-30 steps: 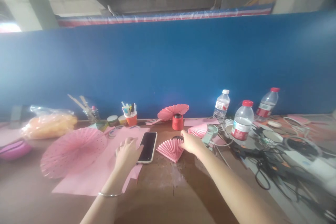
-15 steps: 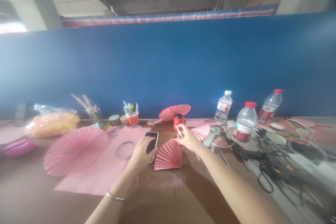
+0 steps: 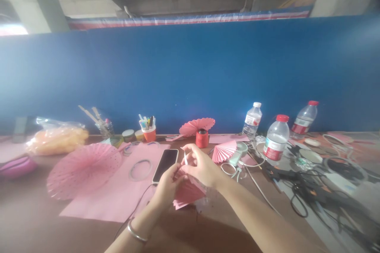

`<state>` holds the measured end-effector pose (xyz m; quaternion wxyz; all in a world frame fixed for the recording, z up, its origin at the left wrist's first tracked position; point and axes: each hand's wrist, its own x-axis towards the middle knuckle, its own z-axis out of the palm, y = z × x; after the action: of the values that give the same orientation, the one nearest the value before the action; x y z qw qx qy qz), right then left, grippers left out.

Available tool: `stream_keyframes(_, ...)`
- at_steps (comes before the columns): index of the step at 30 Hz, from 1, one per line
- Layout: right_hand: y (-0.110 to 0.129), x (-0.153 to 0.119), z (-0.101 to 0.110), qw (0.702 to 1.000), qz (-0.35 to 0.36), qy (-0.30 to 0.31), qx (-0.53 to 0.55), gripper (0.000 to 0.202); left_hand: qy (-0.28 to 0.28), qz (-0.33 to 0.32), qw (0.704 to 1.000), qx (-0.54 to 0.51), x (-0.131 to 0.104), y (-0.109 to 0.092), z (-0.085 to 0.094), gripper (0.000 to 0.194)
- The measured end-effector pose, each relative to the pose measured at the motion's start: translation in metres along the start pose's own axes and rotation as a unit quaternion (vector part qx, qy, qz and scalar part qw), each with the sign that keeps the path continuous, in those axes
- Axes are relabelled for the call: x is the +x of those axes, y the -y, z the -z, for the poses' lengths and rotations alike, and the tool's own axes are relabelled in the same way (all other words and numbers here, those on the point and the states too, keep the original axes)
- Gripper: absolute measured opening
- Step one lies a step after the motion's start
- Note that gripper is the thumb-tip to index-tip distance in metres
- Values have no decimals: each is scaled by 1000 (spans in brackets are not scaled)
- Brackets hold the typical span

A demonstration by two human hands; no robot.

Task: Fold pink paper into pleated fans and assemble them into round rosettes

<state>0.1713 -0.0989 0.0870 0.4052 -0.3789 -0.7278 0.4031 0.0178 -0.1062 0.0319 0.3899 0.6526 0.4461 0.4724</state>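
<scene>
A pink pleated paper fan [image 3: 191, 194] is between my hands, above the brown table, its folds bunched under my fingers. My left hand [image 3: 166, 185], a silver bangle on its wrist, is closed on the fan's upper left edge. Beside it, my right hand [image 3: 202, 168] pinches a thin white strip [image 3: 185, 158] at the top of the fan. The fingers hide where strip and fan meet. Just left of the hands lies a phone [image 3: 165, 164] with a dark screen. Behind them stands a red thread spool [image 3: 202, 139].
A large round pink fan [image 3: 84, 170] and pink paper [image 3: 103, 201] lie left. A smaller pink fan [image 3: 225, 151] and a pale green handheld fan [image 3: 240, 153] are right. Beyond are water bottles [image 3: 276, 138] and tangled cables [image 3: 305, 182]. A pen cup [image 3: 149, 133] stands at the back.
My left hand has left the phone and taken hold of the pleated fan. My right hand has moved left and nearer with the white strip. The fan's pleats are now more bunched.
</scene>
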Motion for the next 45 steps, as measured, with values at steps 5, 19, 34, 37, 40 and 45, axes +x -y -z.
stream_keyframes(5,6,3,16,997,-3,-48,67,20,-11,18,999,-44,2,4,1,19)
stream_keyframes(19,14,0,21,968,65,-138,198,15,-30,34,992,-122,1,4,3,18)
stream_keyframes(34,22,-6,23,948,93,-276,132,16,-110,100,951,-272,3,7,1,17)
stream_keyframes(37,26,-6,30,956,81,-251,130,20,-115,94,947,-284,5,9,2,17)
stream_keyframes(40,24,-6,34,983,42,-167,62,25,-109,75,951,-281,4,6,2,19)
stream_keyframes(45,10,-2,35,993,-56,-28,-99,31,-129,94,936,-313,5,4,5,23)
